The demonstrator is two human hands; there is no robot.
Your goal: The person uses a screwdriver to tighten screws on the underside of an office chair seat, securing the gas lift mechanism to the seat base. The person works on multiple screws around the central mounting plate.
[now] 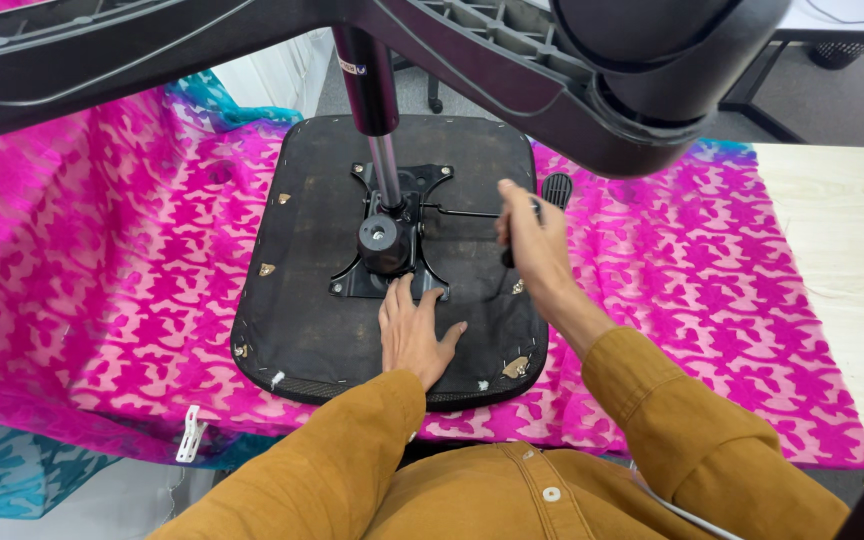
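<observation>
Seat base lies upside down on pink cloth; left hand presses flat, fingers spread; right hand closed round black tool handle near the mounting plate

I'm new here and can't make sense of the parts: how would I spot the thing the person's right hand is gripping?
Find the black upturned chair seat lying on the pink patterned cloth. At its centre a black metal plate carries a shiny upright cylinder. The right hand holds a thin black lever running sideways from that plate; unlike the upright cylinder, it lies horizontal.
</observation>
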